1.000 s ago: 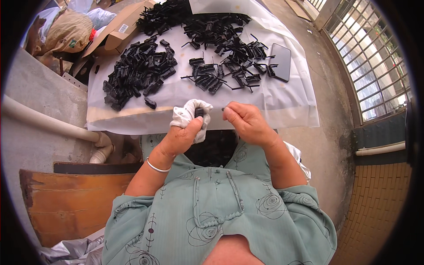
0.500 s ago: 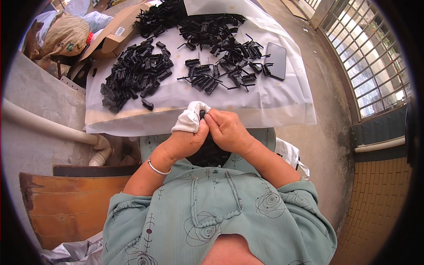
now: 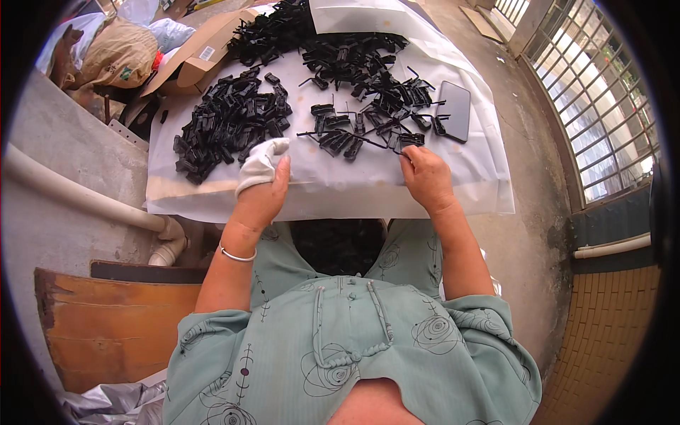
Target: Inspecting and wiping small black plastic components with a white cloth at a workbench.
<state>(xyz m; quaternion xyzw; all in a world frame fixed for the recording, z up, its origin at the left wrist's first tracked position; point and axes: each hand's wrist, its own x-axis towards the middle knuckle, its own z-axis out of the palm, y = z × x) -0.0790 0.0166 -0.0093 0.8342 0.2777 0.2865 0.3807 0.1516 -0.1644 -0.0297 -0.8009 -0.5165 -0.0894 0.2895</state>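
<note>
My left hand [image 3: 265, 177] is at the near edge of the left heap of black plastic parts [image 3: 230, 117]. Its fingers are covered by a white cloth glove [image 3: 256, 164], and the bare thumb stands apart from them with nothing visible between. To the right, my right hand [image 3: 431, 177] pinches a black plastic part [image 3: 411, 139] at the near edge of a looser spread of black parts with thin rods [image 3: 336, 134]. Its fingertips are partly hidden behind the hand.
A dark phone [image 3: 454, 112] lies on the right of the white-sheeted table [image 3: 340, 195]. More black parts [image 3: 276, 28] are heaped at the back, beside a cardboard box [image 3: 202, 60]. A dark container [image 3: 336, 244] with black pieces sits between my knees. A pipe [image 3: 92, 195] runs along the left wall.
My hands were together at the table's front edge around a small black piece. They have parted, the left toward the left heap and the right out to the parts on the right.
</note>
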